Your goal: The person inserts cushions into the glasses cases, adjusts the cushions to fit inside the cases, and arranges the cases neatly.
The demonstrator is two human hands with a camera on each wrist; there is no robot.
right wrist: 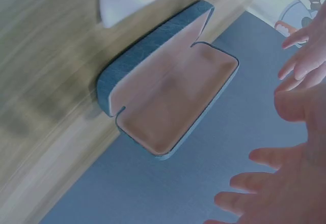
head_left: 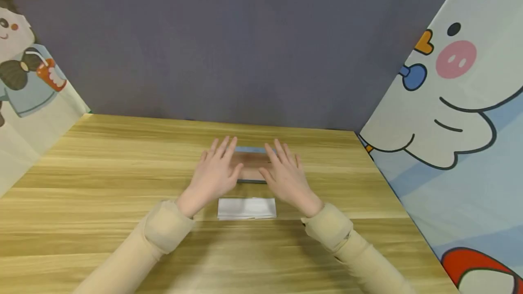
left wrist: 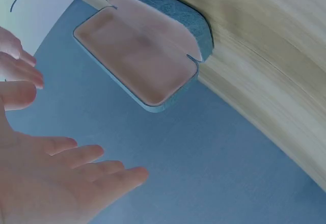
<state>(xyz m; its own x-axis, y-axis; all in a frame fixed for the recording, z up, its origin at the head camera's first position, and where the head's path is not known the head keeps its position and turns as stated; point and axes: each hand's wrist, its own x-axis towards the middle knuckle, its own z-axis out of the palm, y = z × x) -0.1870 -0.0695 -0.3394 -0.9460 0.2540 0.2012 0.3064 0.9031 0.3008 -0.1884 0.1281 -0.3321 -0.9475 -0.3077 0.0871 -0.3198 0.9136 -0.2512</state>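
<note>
A glasses case point(head_left: 250, 160) stands with its lid up on the wooden table, blue outside and lined in pinkish brown. Both wrist views look into the case point(left wrist: 142, 61), and its lined hollow point(right wrist: 178, 99) holds nothing. My left hand point(head_left: 213, 173) hovers at the case's left side, palm down, fingers spread and straight. On the other side my right hand point(head_left: 288, 178) is held the same way, fingers pointing forward. Neither hand holds anything. In the head view the hands overlap the case's two ends. Nearer me lies a folded white cloth or paper point(head_left: 247, 208), between the wrists.
The wooden table point(head_left: 102, 185) spreads to both sides and meets a dark grey upright panel point(head_left: 229, 44) at the back. Cartoon-printed sheets stand at the left point(head_left: 24, 149) and the right point(head_left: 449, 103).
</note>
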